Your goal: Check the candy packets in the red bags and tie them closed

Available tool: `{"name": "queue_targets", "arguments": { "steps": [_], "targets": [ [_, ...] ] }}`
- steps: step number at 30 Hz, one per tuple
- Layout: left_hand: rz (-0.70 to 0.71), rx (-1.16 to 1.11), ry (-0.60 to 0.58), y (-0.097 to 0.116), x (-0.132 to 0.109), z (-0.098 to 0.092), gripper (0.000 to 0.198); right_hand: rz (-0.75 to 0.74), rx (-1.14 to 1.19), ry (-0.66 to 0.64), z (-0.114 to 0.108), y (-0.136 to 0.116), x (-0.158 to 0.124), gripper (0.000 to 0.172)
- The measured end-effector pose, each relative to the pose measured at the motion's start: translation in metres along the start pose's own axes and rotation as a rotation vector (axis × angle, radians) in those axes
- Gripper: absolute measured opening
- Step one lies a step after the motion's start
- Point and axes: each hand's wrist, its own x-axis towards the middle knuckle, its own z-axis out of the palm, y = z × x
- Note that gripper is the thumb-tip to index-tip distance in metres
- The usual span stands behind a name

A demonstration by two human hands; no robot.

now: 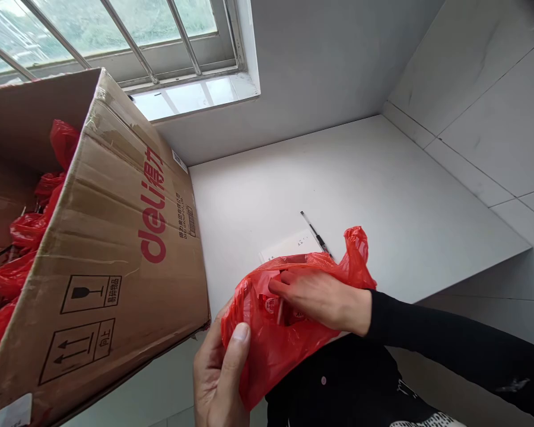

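A red plastic bag (271, 344) is held over the near edge of a white counter (382, 190). My left hand (218, 370) grips the bag's lower left side, thumb pressed on the plastic. My right hand (320, 296) lies against the bag's open top, its fingers curled into the opening on the rim. Small printed items show faintly through the plastic inside the bag; I cannot make out what they are.
A large cardboard box (115, 249) with red lettering stands at the left, holding several red bags (26, 231). A black pen (315, 233) and a white paper slip (289, 246) lie on the counter behind the bag. A barred window (115, 41) is above; a tiled wall (493, 107) at right.
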Motion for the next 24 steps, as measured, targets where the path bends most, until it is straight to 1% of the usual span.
{"name": "queue_targets", "arguments": {
  "steps": [2, 4, 6, 7, 9, 11, 13, 15, 18, 21, 24],
  "targets": [
    [-0.02, 0.008, 0.015, 0.003, -0.001, 0.003, 0.044, 0.066, -0.079, 0.024, -0.008, -0.003, -0.007, 0.018],
    [-0.032, 0.013, 0.015, 0.004, -0.002, 0.005, 0.043, 0.161, -0.122, 0.083, -0.014, -0.006, -0.013, 0.018],
    [-0.034, 0.0, 0.007, 0.004, -0.002, 0.006, 0.043, 0.231, -0.117, 0.132, -0.019, -0.009, -0.017, 0.016],
    [-0.033, -0.01, 0.002, 0.004, -0.002, 0.006, 0.043, 0.242, -0.094, 0.14, -0.02, -0.009, -0.019, 0.016],
    [-0.035, -0.018, -0.014, 0.003, -0.003, 0.005, 0.042, 0.231, -0.022, 0.105, -0.022, -0.009, -0.02, 0.019],
    [-0.036, 0.001, -0.031, 0.002, -0.005, 0.004, 0.041, 0.206, 0.037, 0.027, -0.021, -0.008, -0.02, 0.021],
    [-0.027, 0.034, -0.051, 0.002, -0.007, 0.002, 0.039, 0.184, 0.05, -0.018, -0.017, -0.006, -0.021, 0.017],
    [-0.01, 0.056, -0.079, 0.001, -0.009, 0.001, 0.039, 0.175, 0.045, -0.011, -0.01, -0.003, -0.021, 0.015],
    [-0.009, 0.061, -0.105, 0.0, -0.009, 0.0, 0.041, 0.206, 0.03, 0.006, 0.003, 0.0, -0.02, 0.021],
    [-0.011, 0.072, -0.093, 0.0, -0.009, 0.0, 0.045, 0.214, -0.02, 0.004, 0.016, -0.002, -0.017, 0.025],
    [-0.007, 0.071, -0.08, -0.001, -0.009, 0.002, 0.047, 0.166, -0.09, -0.022, 0.029, -0.009, -0.01, 0.019]
  ]
}}
